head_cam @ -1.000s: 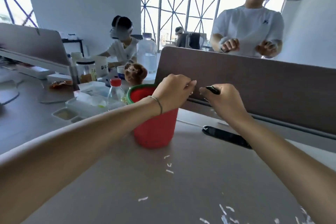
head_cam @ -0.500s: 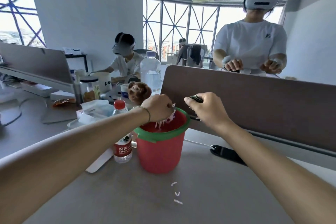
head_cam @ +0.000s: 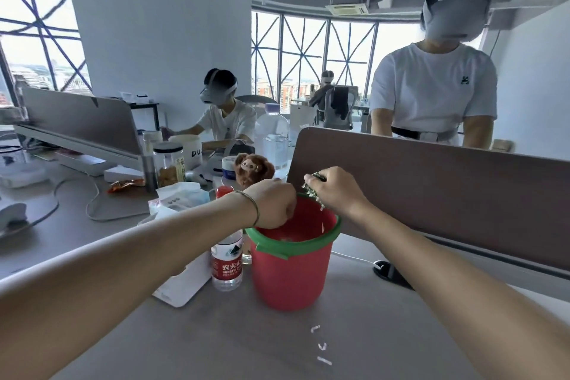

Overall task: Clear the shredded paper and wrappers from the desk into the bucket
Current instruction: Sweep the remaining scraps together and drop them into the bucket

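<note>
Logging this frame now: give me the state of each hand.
Left hand: over the red bucket, fingers curled down inside the rim; whether it holds anything cannot be told.
Right hand: closed on a green wrapper above the bucket's rim.

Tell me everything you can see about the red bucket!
The red bucket looks like smooth plastic, with a green rim round its open top. It stands upright on the grey desk, close beside a water bottle with a red label. The left hand dips in over the rim, and the right hand holds a green wrapper above the far edge. A few pale paper bits lie inside. More paper shreds sit on the desk in front.
</note>
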`<action>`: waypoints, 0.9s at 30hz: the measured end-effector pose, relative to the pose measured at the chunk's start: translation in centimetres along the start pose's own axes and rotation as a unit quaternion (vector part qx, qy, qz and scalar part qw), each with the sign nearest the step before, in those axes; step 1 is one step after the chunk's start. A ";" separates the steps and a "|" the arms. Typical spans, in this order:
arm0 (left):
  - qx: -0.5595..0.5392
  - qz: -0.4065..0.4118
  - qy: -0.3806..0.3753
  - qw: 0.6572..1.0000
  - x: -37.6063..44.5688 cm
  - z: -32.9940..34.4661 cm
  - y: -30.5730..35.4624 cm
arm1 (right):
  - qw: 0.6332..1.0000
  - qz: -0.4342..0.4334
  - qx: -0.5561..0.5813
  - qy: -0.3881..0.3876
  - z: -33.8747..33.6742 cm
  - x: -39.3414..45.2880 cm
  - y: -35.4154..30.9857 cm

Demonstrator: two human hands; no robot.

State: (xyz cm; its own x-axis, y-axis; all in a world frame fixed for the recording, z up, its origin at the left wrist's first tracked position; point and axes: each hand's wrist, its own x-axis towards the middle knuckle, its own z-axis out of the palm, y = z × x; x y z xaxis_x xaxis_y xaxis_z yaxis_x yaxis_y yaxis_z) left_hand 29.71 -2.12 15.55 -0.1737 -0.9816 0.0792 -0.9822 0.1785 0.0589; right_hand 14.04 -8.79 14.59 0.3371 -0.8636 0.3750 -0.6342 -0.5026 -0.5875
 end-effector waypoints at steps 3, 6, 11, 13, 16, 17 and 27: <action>0.038 0.003 -0.007 0.999 -0.5 -0.3 0.0 | 0.997 0.009 -0.049 -0.057 0.9 0.6 -0.1; 0.043 0.009 0.003 0.999 -0.7 -0.6 -0.2 | 0.991 0.002 -0.089 -0.095 1.2 0.8 -0.4; 0.064 0.010 0.013 0.998 -1.5 -0.9 -0.1 | 0.977 -0.028 -0.127 -0.166 1.2 0.4 -1.2; 0.058 0.004 0.021 0.998 -1.8 -0.6 -0.4 | 0.976 -0.039 -0.118 -0.177 1.0 0.2 -1.4; 0.045 0.001 0.038 0.998 -2.7 -0.3 -0.5 | 0.984 -0.070 -0.101 -0.130 0.0 -0.9 -2.0; 0.035 0.005 0.049 0.998 -3.1 -0.4 -0.4 | 0.986 -0.087 -0.096 -0.105 -0.6 -1.6 -2.3; 0.035 0.111 0.177 0.977 -10.2 -1.1 4.2 | 0.977 -0.187 -0.101 0.019 -4.5 -13.2 -3.2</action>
State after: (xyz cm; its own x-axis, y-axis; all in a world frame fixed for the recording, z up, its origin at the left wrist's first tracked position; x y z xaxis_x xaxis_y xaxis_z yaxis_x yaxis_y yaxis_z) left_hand 27.39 8.74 16.13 -0.3594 -0.8318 0.4229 -0.9278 0.3670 -0.0666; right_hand 8.51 4.39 14.75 0.5474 -0.6173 0.5651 -0.5979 -0.7609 -0.2521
